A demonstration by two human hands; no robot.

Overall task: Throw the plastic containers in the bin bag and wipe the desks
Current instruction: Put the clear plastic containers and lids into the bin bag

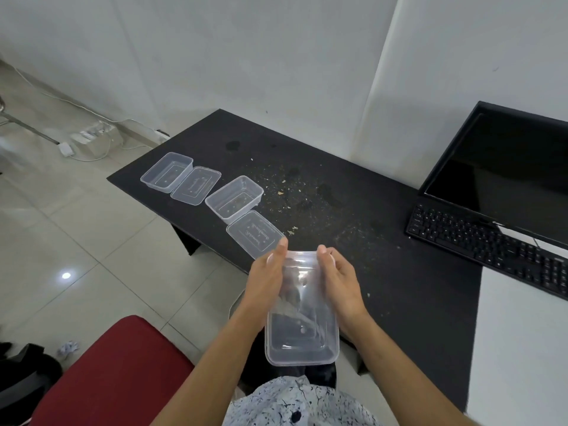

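Barely begun, it seems: left hand (266,281) and right hand (338,284) grip one clear container (302,333) over the desk's (399,272) near edge, while far tub (167,170), nearer tub (235,196), lids (196,186) and crumbs (295,186) lie on it.

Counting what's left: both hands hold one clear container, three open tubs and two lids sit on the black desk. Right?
No, the head view shows two open tubs, not three. The left hand and right hand hold the clear container; two lids lie on the black desk.
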